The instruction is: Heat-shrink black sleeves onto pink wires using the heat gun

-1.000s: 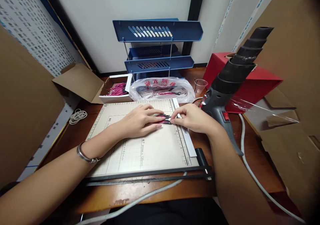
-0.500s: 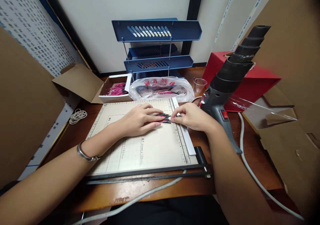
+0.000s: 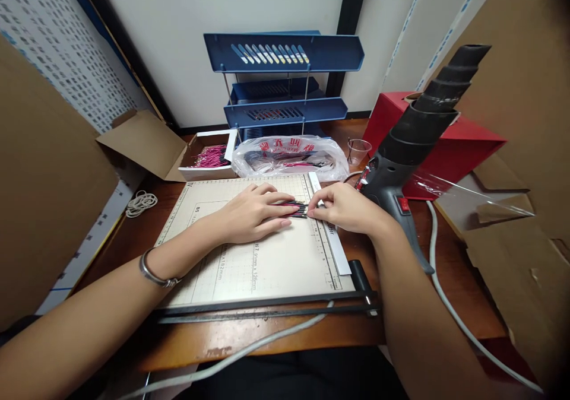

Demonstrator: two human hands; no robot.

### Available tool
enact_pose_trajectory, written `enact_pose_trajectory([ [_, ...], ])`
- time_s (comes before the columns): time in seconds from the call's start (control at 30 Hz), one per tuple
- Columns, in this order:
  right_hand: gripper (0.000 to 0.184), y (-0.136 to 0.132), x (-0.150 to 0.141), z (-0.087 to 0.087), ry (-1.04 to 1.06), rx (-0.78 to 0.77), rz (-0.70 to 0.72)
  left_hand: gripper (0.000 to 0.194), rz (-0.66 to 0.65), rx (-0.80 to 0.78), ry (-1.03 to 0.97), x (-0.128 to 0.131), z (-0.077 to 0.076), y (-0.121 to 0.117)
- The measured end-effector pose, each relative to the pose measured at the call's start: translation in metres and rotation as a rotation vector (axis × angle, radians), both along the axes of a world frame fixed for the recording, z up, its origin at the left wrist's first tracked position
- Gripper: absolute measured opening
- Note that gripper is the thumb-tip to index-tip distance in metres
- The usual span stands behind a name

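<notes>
A small bundle of thin black and pink wires (image 3: pixel 300 213) lies on the cream, grid-marked board of a paper cutter (image 3: pixel 285 266). Over the bundle rests my left hand (image 3: pixel 249 215), fingers stretched out flat and touching the wires, which partly hides them. The thumb and forefinger of my right hand (image 3: pixel 345 209) are pinched together at the wires' right-hand ends, beside the cutter's white edge strip (image 3: pixel 336 248). The tips seem to hold a wire end, though the fingers cover most of it. The cutter's black arm (image 3: pixel 267 316) lies low along the near edge.
Behind the board are an open box of pink wires (image 3: pixel 211 156), a plastic bag (image 3: pixel 289 159), a clear cup (image 3: pixel 358 151) and a blue tray rack (image 3: pixel 285 112). A heat gun (image 3: pixel 401 162) stands at right, near a red box (image 3: pixel 472 151). A pale cable (image 3: pixel 249 352) crosses the front.
The whole view has shifted slightly. My left hand stays over the wires, and my right hand keeps its pinch at their ends, with only a slight change in the fingers.
</notes>
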State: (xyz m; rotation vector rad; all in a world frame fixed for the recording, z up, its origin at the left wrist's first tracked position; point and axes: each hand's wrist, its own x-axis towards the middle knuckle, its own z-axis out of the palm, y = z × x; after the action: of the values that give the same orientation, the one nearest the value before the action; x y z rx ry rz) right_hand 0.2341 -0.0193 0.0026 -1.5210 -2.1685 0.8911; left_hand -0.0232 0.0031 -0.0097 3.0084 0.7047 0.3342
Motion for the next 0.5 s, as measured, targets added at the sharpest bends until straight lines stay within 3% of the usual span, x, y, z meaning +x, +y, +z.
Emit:
enact_pose_trajectory([
  [0.5,0.014,-0.0025,-0.0051,-0.0038,-0.095,0.099,-0.019,0.04,-0.01,-0.075,-0.084,-0.0022,-0.0018,0.0052],
])
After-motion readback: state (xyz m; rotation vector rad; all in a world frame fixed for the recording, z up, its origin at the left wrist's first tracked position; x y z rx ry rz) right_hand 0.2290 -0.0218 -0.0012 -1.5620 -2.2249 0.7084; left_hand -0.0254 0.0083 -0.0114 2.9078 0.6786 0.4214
